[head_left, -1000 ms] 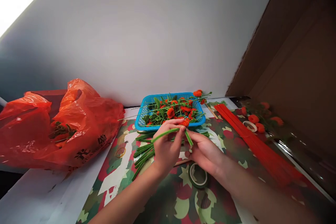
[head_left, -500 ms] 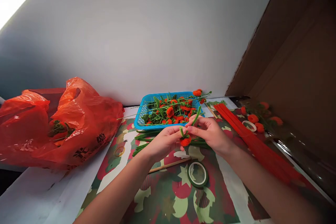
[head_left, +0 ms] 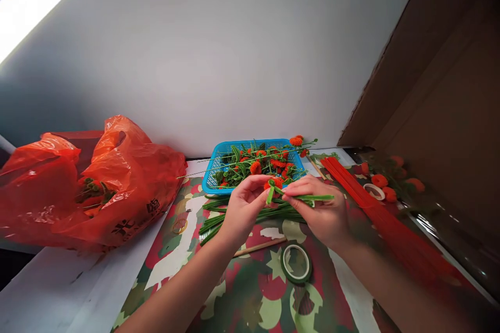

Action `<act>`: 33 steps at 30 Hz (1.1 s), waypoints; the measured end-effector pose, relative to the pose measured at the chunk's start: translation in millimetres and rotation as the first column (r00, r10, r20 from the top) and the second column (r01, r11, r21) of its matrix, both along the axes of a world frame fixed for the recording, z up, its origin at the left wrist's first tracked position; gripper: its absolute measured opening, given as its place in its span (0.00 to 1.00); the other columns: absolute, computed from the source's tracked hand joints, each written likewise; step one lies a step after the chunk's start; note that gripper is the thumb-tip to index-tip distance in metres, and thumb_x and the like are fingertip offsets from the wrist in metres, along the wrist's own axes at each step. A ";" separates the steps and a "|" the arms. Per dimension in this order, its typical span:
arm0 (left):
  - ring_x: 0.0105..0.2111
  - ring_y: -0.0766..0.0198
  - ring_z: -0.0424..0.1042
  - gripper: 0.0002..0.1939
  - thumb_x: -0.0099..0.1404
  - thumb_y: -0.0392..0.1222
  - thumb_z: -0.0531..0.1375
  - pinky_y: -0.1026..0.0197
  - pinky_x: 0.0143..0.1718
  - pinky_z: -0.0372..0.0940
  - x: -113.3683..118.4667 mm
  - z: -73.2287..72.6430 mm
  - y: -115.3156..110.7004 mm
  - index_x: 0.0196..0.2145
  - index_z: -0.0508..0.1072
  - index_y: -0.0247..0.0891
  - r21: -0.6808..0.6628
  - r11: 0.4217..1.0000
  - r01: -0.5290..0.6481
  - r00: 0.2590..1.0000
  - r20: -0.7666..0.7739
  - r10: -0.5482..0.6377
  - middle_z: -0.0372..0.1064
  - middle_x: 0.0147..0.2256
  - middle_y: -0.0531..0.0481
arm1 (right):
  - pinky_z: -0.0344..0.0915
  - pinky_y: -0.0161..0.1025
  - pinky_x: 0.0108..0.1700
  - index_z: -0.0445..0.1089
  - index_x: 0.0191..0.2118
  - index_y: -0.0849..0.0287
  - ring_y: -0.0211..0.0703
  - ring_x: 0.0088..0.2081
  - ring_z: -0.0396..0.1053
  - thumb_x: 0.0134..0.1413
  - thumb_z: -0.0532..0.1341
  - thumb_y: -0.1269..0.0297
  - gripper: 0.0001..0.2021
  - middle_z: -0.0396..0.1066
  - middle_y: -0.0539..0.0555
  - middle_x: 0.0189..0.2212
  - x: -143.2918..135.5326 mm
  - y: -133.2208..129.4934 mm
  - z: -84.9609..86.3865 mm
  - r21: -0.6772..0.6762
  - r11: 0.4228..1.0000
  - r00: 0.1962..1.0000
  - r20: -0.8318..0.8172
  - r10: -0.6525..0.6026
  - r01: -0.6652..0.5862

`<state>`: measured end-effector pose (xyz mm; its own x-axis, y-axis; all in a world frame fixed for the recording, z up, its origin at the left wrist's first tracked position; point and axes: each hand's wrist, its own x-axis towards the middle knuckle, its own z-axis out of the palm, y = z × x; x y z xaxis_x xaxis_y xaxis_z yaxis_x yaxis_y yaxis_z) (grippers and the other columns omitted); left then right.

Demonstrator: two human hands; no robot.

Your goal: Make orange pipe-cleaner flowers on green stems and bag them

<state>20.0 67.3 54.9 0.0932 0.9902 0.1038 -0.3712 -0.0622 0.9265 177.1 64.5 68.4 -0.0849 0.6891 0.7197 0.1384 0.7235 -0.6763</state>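
Observation:
My left hand pinches a small orange flower made of fuzzy pipe cleaner, its head turned away from me. At its base a green pipe cleaner is wrapped, with one short end pointing down. My right hand is closed on the longer end of that green pipe cleaner, which sticks out to the right. Both hands are raised over a bundle of green pipe cleaners, partly hidden behind them. Just below lie a wooden stick and a roll of green tape.
A blue basket of orange flowers and green stems stands at the back. To the left sits a red plastic bag. Red pipe cleaners, a white tape roll and more orange flowers lie right, by a cardboard wall.
The flower has been turned from facing down to facing up and away. The green pipe cleaner's long end has swung from upright to pointing right, with my right hand on it.

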 end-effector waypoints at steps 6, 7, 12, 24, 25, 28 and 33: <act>0.24 0.71 0.67 0.10 0.54 0.42 0.67 0.66 0.28 0.66 -2.5 7.2 -3.6 0.36 0.79 0.38 0.030 0.998 0.051 0.997 -0.066 -0.049 0.73 0.33 0.49 | 0.68 0.40 0.34 0.75 0.31 0.55 0.41 0.31 0.71 0.49 0.66 0.70 0.03 0.75 0.51 0.28 1.9 -2.9 6.1 -0.204 0.978 0.999 0.007 0.044 -0.042; 0.24 0.71 0.67 0.11 0.54 0.42 0.66 0.65 0.28 0.66 -3.6 8.5 -3.7 0.36 0.79 0.38 0.021 0.997 0.072 0.994 -0.078 -0.070 0.74 0.33 0.49 | 0.68 0.39 0.34 0.74 0.30 0.55 0.41 0.31 0.71 0.49 0.66 0.68 0.01 0.75 0.51 0.28 3.2 -2.3 7.3 -0.255 0.965 0.998 0.020 0.065 -0.058; 0.23 0.71 0.64 0.11 0.55 0.41 0.66 0.67 0.26 0.63 -7.6 16.8 -3.6 0.37 0.79 0.38 -0.050 0.979 0.195 0.964 -0.176 -0.201 0.71 0.27 0.51 | 0.65 0.36 0.32 0.73 0.31 0.57 0.39 0.30 0.69 0.49 0.65 0.64 0.03 0.73 0.50 0.29 12.4 3.1 12.4 -0.448 0.891 0.983 0.122 0.138 -0.070; 0.30 0.67 0.69 0.10 0.54 0.43 0.67 0.67 0.28 0.67 -5.3 17.0 -3.0 0.31 0.77 0.34 -0.082 0.996 0.045 0.990 -0.130 -0.055 0.73 0.32 0.47 | 0.64 0.39 0.34 0.68 0.40 0.58 0.40 0.29 0.67 0.43 0.69 0.60 0.17 0.73 0.51 0.27 -6.9 -10.0 4.6 -0.482 0.855 0.975 -0.014 -0.224 0.190; 0.30 0.67 0.70 0.10 0.54 0.43 0.67 0.67 0.28 0.68 -4.1 16.8 -4.1 0.32 0.77 0.35 -0.075 0.997 0.018 0.992 -0.121 -0.027 0.74 0.33 0.47 | 0.65 0.40 0.35 0.68 0.39 0.58 0.41 0.30 0.67 0.43 0.69 0.60 0.17 0.74 0.52 0.28 -11.2 -12.8 1.8 -0.481 0.852 0.967 -0.036 -0.254 0.206; 0.30 0.68 0.70 0.10 0.53 0.42 0.68 0.67 0.30 0.69 1.3 17.5 -9.1 0.34 0.78 0.37 -0.062 0.998 -0.024 0.996 -0.091 0.018 0.74 0.34 0.49 | 0.67 0.42 0.38 0.67 0.42 0.58 0.43 0.32 0.70 0.43 0.69 0.62 0.19 0.74 0.52 0.29 -21.5 -19.5 -5.0 -0.498 0.843 0.947 -0.122 -0.298 0.201; 0.28 0.67 0.70 0.12 0.51 0.42 0.69 0.66 0.29 0.68 8.8 19.9 -15.8 0.35 0.78 0.37 -0.071 0.994 -0.086 0.992 -0.097 0.079 0.73 0.28 0.51 | 0.69 0.41 0.38 0.68 0.45 0.56 0.42 0.32 0.70 0.46 0.67 0.64 0.18 0.73 0.51 0.29 -25.9 -23.6 -7.4 -0.490 0.855 0.937 -0.188 -0.295 0.171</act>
